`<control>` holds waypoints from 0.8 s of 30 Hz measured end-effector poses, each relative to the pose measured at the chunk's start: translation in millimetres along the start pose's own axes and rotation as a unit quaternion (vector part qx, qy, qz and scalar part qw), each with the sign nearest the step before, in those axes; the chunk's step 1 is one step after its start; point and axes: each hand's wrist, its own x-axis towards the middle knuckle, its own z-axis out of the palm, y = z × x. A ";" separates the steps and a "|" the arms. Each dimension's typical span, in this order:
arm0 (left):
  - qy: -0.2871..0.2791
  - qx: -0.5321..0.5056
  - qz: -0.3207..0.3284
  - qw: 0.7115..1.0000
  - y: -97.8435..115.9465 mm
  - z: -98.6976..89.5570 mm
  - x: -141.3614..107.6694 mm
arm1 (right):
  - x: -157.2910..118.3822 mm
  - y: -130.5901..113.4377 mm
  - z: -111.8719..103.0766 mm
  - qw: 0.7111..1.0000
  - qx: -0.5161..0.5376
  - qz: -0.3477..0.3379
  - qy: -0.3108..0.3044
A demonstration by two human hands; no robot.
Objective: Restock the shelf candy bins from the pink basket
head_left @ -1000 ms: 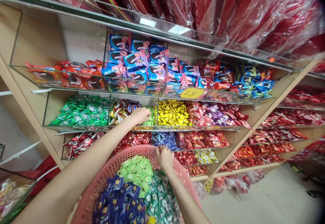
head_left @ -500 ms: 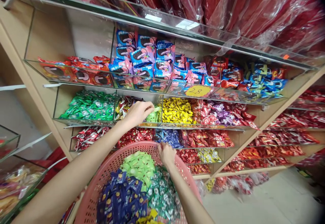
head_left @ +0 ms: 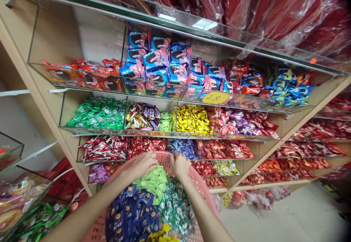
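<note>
A pink plastic basket (head_left: 204,191) is in front of me, with piles of wrapped candies inside. Light green candies (head_left: 155,181) lie at its far side, dark blue ones (head_left: 131,212) at the left, dark green ones (head_left: 177,209) at the right and some yellow ones (head_left: 161,234) nearest me. My right hand (head_left: 180,166) grips the basket's far rim, fingers wrapped over it. My left hand (head_left: 144,166) is at the far-left rim, just above the light green pile; its fingers are curled, and what they hold, if anything, is hidden.
A glass-fronted shelf unit holds packs of cookies (head_left: 155,59) on top. Below are bins of green candies (head_left: 98,112), chocolate bars (head_left: 148,114), light green candies (head_left: 166,121) and yellow candies (head_left: 193,119). A yellow price tag (head_left: 215,97) reads 28. Tiled floor (head_left: 274,223) shows at lower right.
My left hand has come down and back from the light green candy bin on the shelf to the basket's far side. My right hand stays on the rim.
</note>
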 end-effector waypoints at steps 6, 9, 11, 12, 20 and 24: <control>-0.019 0.097 0.042 0.994 7.3 19.8 -1.5 | 0.8 -0.5 1.9 1.000 -0.001 -0.001 0.004; -0.018 0.134 0.072 0.988 6.2 25.4 -2.3 | 1.4 -1.8 1.4 1.000 -0.002 -0.005 0.007; -0.016 0.146 0.084 0.986 3.1 29.8 -3.9 | 1.7 -3.2 0.1 1.000 -0.001 -0.005 0.004; -0.015 0.149 0.087 0.985 1.1 32.3 -4.9 | 1.8 -3.9 -0.7 1.000 0.000 -0.004 0.002; 0.002 0.175 0.087 0.981 -11.2 48.3 -11.8 | 4.8 -9.2 0.2 1.000 -0.005 0.000 -0.010; 0.032 0.169 0.115 0.978 1.5 24.7 -10.8 | 6.5 -9.5 4.6 1.000 -0.004 -0.004 -0.002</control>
